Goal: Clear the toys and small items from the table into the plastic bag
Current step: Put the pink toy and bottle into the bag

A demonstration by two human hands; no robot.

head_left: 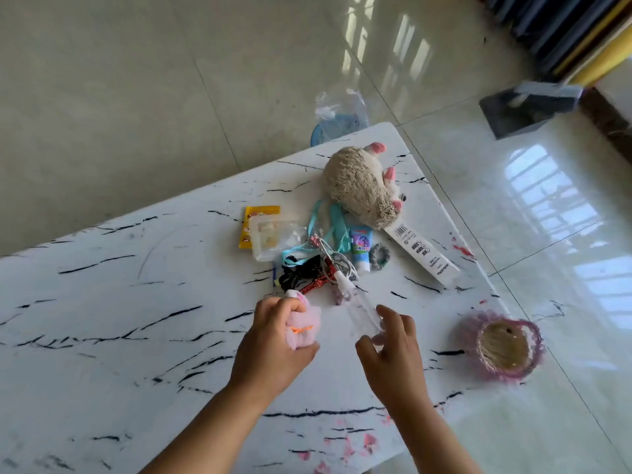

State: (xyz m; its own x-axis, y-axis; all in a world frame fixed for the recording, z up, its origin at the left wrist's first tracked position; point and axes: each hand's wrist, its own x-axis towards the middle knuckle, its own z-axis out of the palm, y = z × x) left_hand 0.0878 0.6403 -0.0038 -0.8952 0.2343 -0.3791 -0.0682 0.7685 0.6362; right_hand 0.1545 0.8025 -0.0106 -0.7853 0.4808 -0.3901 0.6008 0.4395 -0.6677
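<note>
My left hand [273, 340] is shut on a small pink fluffy toy [304, 328] just above the white marble-patterned table [119, 302]. My right hand [390, 350] is open, fingers spread around the lower end of a clear spray bottle [359, 307] lying on the table. Beyond them lies a pile: a plush hedgehog [359, 186], a small blue tube [361, 246], a white tube [422, 256], a yellow packet [254, 224] under a clear pouch [273, 239], teal lanyards [328, 227], black and red straps [304, 278], a grey hair tie [380, 256]. A clear plastic bag [338, 111] sits past the table's far corner.
A pink-rimmed woven basket [506, 348] stands near the table's right edge. Glossy tiled floor surrounds the table. A dark dustpan [523, 109] and rolled coloured materials [581, 35] lie at the top right. A blue object [328, 128] sits under the plastic bag.
</note>
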